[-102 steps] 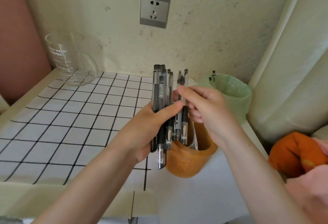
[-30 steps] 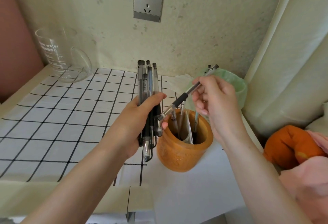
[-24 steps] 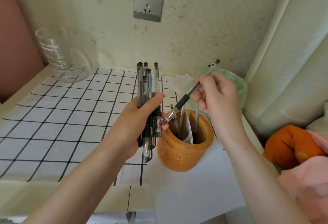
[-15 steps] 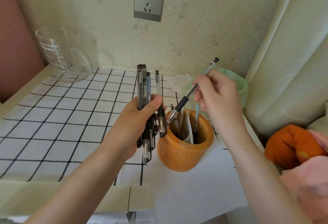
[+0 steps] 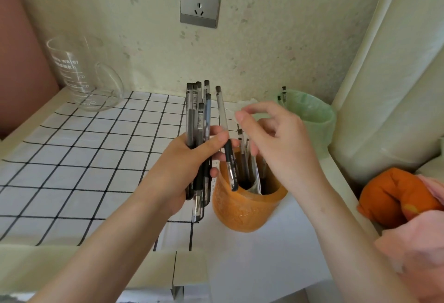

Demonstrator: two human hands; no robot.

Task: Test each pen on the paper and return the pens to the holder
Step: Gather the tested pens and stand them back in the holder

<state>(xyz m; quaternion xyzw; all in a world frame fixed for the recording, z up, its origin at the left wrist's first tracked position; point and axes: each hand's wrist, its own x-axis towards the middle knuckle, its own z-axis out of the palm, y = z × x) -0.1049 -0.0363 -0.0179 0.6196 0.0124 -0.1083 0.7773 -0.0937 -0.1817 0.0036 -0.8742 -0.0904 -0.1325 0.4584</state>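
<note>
**Pens in one fist, the pot half filled**

The left hand (image 5: 189, 165) is clamped round a bundle of pens (image 5: 197, 120), held upright just left of the holder (image 5: 240, 206). They have clear barrels, dark end caps and black grips, with their tips pointing down past the heel of the hand. One loose pen (image 5: 224, 125) leans away from the bundle, pinned at its grip by the left thumb, and its lower end dips into the holder's mouth. The holder is a squat, round, orange-brown pot with a textured wall, and a few pens already stand in it.

The right hand (image 5: 278, 149) hovers over the pot, apart from the left. Its fingers are loosely curled, with forefinger and thumb spread and nothing between them.

The pot sits on a white sheet of paper (image 5: 252, 271), beside a white cloth with a black grid (image 5: 84, 158). A glass measuring jug (image 5: 79, 74) stands at the back left under a speckled cream wall with a grey socket (image 5: 200, 0). A green-lined bin (image 5: 312, 120) is behind the pot.
</note>
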